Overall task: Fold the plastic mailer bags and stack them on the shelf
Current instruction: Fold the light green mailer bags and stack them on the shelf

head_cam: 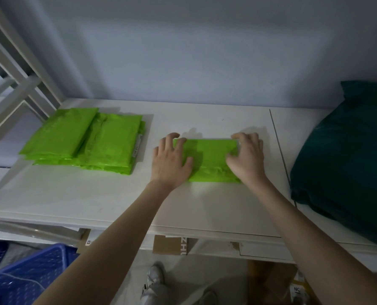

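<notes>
On the white shelf [95, 201] lies 1 folded green mailer bag [209, 159], near the middle, and both hands are on it. The left hand [172, 159] rests flat on the left end of the bag, its fingers [178, 143] spread and nearly straight, not curled around anything. The right hand [246, 157] is at the right end; its fingers [243, 137] bend over the far right corner and the thumb touches the top, so it seems to grip the edge lightly. To the left, well apart, sits a stack of folded green bags [84, 142]. At the right end of the shelf lies a dark green cushion [348, 155]. Below, a blue plastic crate [29, 276] stands on the floor.
</notes>
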